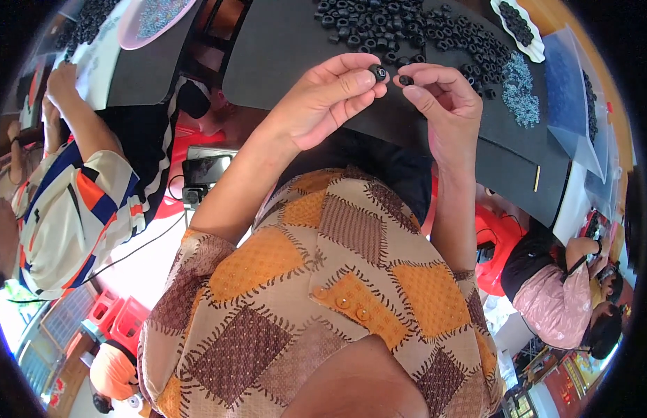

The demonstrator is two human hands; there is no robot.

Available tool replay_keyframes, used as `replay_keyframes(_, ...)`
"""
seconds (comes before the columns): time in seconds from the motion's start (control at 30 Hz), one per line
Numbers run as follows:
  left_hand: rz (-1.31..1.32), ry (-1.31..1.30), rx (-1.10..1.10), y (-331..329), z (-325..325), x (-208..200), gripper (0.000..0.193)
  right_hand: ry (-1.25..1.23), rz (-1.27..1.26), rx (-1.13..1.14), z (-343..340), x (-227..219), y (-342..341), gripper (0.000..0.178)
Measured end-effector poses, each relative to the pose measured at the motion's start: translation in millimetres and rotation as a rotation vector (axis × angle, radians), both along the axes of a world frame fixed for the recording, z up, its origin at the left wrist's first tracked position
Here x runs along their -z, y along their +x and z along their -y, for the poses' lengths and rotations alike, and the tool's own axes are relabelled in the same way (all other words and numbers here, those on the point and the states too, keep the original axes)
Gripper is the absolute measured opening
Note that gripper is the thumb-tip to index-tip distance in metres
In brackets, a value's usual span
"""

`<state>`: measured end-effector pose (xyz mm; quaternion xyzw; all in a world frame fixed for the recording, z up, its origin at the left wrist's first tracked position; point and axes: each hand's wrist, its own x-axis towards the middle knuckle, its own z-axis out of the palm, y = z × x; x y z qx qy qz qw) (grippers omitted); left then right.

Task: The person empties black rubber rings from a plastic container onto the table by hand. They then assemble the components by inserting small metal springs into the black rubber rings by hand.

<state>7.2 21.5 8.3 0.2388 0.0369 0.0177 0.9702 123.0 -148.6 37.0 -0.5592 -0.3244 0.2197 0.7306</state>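
Above the near edge of the dark table [379, 124], both of my hands are raised close together. Between the thumb and fingers of my left hand [316, 97] is a small round black ring-like part [378, 72] with a pale marking on its face. A smaller black piece [406, 80] is pinched at the fingertips of my right hand [452, 104]. A narrow gap separates the two pieces. Just beyond my hands lies a loose pile of black ring-shaped parts [445, 43]. To its right is a heap of tiny clear bluish pieces [520, 94].
A white scalloped dish [537, 50] of black parts stands at the far right, beside a translucent bluish plastic bin [571, 104]. A thin stick with a brass-coloured end [537, 178] lies on the table. Co-workers sit at left [79, 202] and right [557, 299].
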Motion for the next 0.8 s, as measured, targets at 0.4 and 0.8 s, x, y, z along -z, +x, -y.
replay_keyframes(0.4, -0.102, 0.247, -0.047, 16, 13, -9, 0.029, -0.125, 0.077, 0.053, 11, -14, 11, 0.022)
replay_keyframes(0.8, -0.083, 0.464, -0.094, 20, 19, -11, 0.027, -0.139, 0.235, 0.083, 15, -17, 14, 0.019)
